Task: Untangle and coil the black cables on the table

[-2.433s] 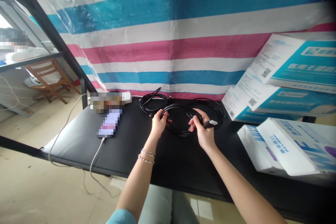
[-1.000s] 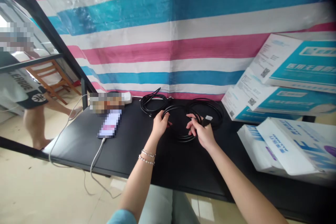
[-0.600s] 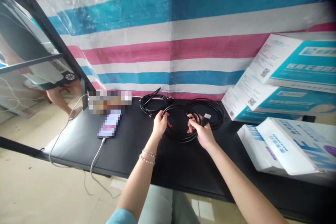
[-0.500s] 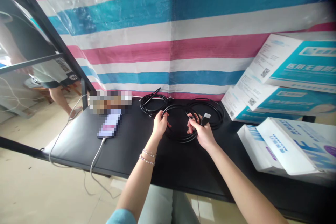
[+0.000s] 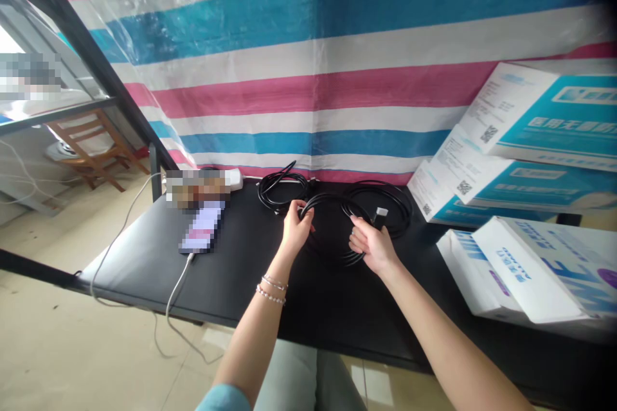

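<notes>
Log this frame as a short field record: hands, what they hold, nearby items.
left hand: grips the left side of the black cable coil
right hand: on the coil's right side, by the cable plug
other coils: second coil behind left, third coil behind right
surface: black table
left of hands: phone with white charging cable
right: white-and-blue boxes

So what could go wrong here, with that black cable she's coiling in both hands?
1. The coil overlaps a second coil behind the right hand; loops might snag or tangle together.
2. The plug sticks up loose beside the right hand, so the end could slip and the coil spring open.
3. The left hand pinches only one side; the far loops could sag and spread on the table.
</notes>
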Demonstrator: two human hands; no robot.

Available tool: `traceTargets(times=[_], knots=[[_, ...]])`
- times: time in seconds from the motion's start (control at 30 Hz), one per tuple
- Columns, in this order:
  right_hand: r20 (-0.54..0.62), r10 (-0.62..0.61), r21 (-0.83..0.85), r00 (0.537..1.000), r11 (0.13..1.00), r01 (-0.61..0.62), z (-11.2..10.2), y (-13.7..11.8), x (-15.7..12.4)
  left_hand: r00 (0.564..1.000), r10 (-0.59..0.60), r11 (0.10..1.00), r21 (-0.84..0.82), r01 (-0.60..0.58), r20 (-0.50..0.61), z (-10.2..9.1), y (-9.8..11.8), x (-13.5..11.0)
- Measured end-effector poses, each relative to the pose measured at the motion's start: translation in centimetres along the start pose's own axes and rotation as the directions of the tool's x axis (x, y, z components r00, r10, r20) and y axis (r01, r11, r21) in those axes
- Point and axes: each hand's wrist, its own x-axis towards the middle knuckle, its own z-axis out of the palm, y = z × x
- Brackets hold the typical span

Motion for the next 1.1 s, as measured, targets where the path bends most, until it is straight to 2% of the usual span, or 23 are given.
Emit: traceTargets(times=[0.2, 0.3, 0.5, 0.57, 0.67, 0.73, 0.8, 0.93, 1.1], knots=[[-0.046, -0.011, 0.029, 0.999, 0.999, 0.013, -0.1, -0.1, 0.0, 0.996, -0.091, 0.99, -0.11, 0.088, -0.023, -0.1, 0.4, -0.1], [-0.053, -0.054, 0.015, 0.997, 0.998, 0.055, -0.2, -0.2, 0.0, 0.992, -0.126, 0.972, -0.201, 0.118, -0.029, -0.1, 0.8, -0.1], [-0.063, -0.111, 0.098, 0.992, 0.988, 0.117, -0.1, -0.2, 0.0, 0.981, -0.192, 0.87, -0.464, 0.165, -0.01, 0.5, 1.5, -0.4], [-0.066, -0.135, 0.118, 0.989, 0.983, 0.142, -0.1, -0.3, -0.1, 0.974, -0.222, 0.791, -0.574, 0.211, 0.052, 0.6, 1.8, -0.7], [-0.066, -0.184, 0.114, 0.981, 0.975, 0.19, -0.3, -0.4, 0.0, 0.946, -0.224, 0.688, -0.65, 0.323, 0.234, 0.6, 2.3, -1.0], [-0.058, -0.216, 0.103, 0.975, 0.97, 0.221, -0.5, -0.5, 0.1, 0.911, -0.198, 0.678, -0.62, 0.394, 0.363, 0.6, 2.5, -1.3], [-0.045, -0.231, 0.093, 0.972, 0.968, 0.235, -0.7, -0.5, 0.2, 0.888, -0.167, 0.679, -0.603, 0.419, 0.429, 0.8, 2.6, -1.5], [0.031, -0.195, 0.056, 0.98, 0.98, 0.193, -0.6, -0.4, 0.2, 0.917, -0.141, 0.651, -0.663, 0.37, 0.374, 1.5, 2.4, -1.8], [0.113, -0.174, 0.038, 0.978, 0.985, 0.17, 0.1, 0.1, 0.0, 0.941, -0.19, 0.58, -0.742, 0.337, 0.28, 1.4, 2.3, -1.5]])
